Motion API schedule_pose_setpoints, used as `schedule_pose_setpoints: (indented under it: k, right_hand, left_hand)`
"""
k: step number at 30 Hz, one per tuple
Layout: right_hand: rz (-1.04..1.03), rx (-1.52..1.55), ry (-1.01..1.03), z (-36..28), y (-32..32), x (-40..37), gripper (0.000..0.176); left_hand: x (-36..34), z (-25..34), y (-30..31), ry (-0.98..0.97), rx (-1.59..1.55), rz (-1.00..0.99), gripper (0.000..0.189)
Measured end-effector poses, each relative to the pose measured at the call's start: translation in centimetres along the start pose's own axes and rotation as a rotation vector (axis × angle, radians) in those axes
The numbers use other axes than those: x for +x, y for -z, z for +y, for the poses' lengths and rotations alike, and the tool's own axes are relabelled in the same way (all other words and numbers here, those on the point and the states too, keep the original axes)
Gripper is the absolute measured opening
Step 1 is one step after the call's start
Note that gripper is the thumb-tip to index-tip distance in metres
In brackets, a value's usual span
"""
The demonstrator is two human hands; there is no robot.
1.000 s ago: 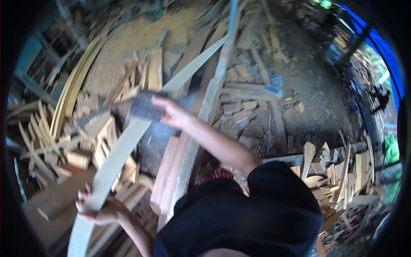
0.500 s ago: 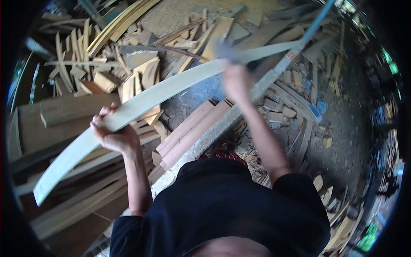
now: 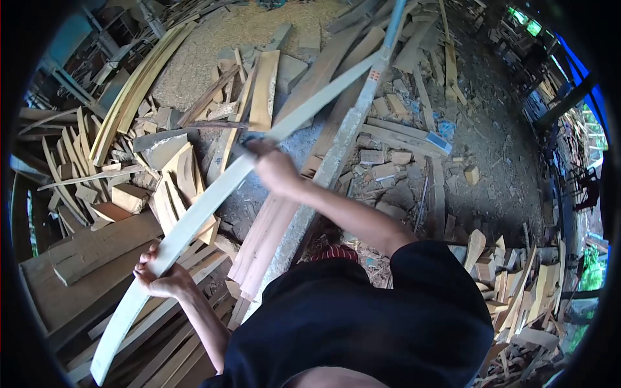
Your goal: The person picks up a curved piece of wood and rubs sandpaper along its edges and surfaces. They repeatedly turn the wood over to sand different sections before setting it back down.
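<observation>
A long, pale, gently curved wooden strip [image 3: 206, 208] runs from the lower left up towards the top of the head view. My left hand [image 3: 162, 275] is closed around its lower part, fingers wrapped over the edge. Farther up, my right hand [image 3: 278, 169] is closed on a small dark object [image 3: 253, 145] at the strip's surface; its exact kind is partly hidden by the fingers. The strip's far end meets a long grey and blue beam [image 3: 346, 139] that slants in front of me.
Reddish planks [image 3: 268, 236] lie beside the beam. Wood offcuts [image 3: 184, 174] are heaped at the left, near long curved yellow strips [image 3: 139, 87]. Thick boards [image 3: 103, 249] lie at lower left. Scraps and a blue-ended piece [image 3: 438, 142] litter the floor at right.
My right hand has slid down along the strip towards my left hand with the dark object. The camera view has shifted, and the strip now appears steeper.
</observation>
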State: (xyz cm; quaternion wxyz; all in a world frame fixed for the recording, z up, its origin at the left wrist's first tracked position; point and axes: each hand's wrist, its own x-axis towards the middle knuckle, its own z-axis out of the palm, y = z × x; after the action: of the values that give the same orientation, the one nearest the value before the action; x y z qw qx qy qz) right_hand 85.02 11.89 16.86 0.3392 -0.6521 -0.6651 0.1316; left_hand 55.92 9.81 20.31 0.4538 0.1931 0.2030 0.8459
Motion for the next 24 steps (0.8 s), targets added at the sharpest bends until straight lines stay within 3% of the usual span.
schedule_pose_setpoints:
  k: [1, 2, 4, 6, 8, 10, 12, 13, 14, 15, 16, 18, 19, 20, 21, 22, 24]
  right_hand:
    - [0.078, -0.016, 0.158, -0.1, -3.2, -0.5, 0.036]
    - [0.297, -0.124, 0.536, -2.9, -2.4, -1.8, 0.044]
    - [0.257, 0.094, 0.634, -3.9, -3.3, -2.4, 0.026]
    - [0.088, 0.303, 0.234, -1.0, -0.7, -1.3, 0.023]
    - [-0.338, -0.023, -0.322, 4.8, 2.1, 2.5, 0.021]
    - [0.298, -0.177, 0.15, 14.6, -1.2, 3.7, 0.032]
    - [0.153, -0.209, -0.036, 11.8, -0.2, 3.6, 0.036]
    - [0.253, -0.095, 0.107, 11.6, -2.8, 3.8, 0.033]
    - [-0.008, -0.045, -0.014, 6.8, -0.6, 2.2, 0.022]
    - [0.201, 0.145, 0.194, 5.0, -2.5, 0.8, 0.017]
    - [0.409, -0.023, 0.622, 4.8, -3.1, 0.6, 0.029]
    - [0.297, 0.006, 0.579, 7.2, -2.2, 1.1, 0.028]
    - [0.016, 0.252, 0.106, 10.0, -1.4, 1.8, 0.027]
    - [-0.133, -0.128, -0.047, 16.2, -2.8, 3.4, 0.029]
    - [-0.066, 0.092, -0.246, 14.2, 4.7, 3.3, 0.025]
    - [0.026, -0.293, -0.086, 20.5, 3.1, 4.2, 0.018]
    - [-0.065, -0.303, -0.208, 26.7, 5.1, 5.2, 0.017]
  left_hand:
    - [0.2, 0.0, -0.2, -0.013, 0.006, 0.028, 0.02]
    - [0.4, 0.0, -0.5, -0.004, 0.006, 0.057, 0.019]
    - [0.4, 0.0, -1.3, -0.017, 0.019, 0.046, 0.02]
    - [1.0, 0.1, -1.1, 0.001, 0.035, 0.043, 0.021]
    - [1.3, 0.3, -0.4, 0.009, 0.042, 0.054, 0.021]
    - [1.6, 0.2, 0.4, 0.015, 0.033, 0.035, 0.022]
    - [1.9, 0.1, 0.3, 0.013, 0.026, 0.068, 0.023]
    - [1.7, 0.0, -0.3, -0.039, 0.039, 0.163, 0.023]
    - [1.5, -0.2, -0.6, -0.087, 0.058, 0.264, 0.022]
    - [1.9, 0.0, 0.0, -0.075, 0.061, 0.162, 0.021]
    - [2.4, 0.2, 0.2, -0.055, 0.031, 0.122, 0.019]
    - [2.9, 0.3, 0.1, -0.06, 0.037, 0.138, 0.018]
    - [3.0, 0.3, 0.2, -0.055, 0.056, 0.143, 0.018]
    - [3.0, 0.5, 0.4, -0.042, 0.056, 0.168, 0.02]
    - [3.1, 0.5, 0.5, -0.031, 0.052, 0.192, 0.022]
    - [3.1, 0.6, 0.5, -0.027, 0.071, 0.196, 0.022]
    - [2.9, 1.3, 0.4, 0.004, 0.045, 0.137, 0.028]
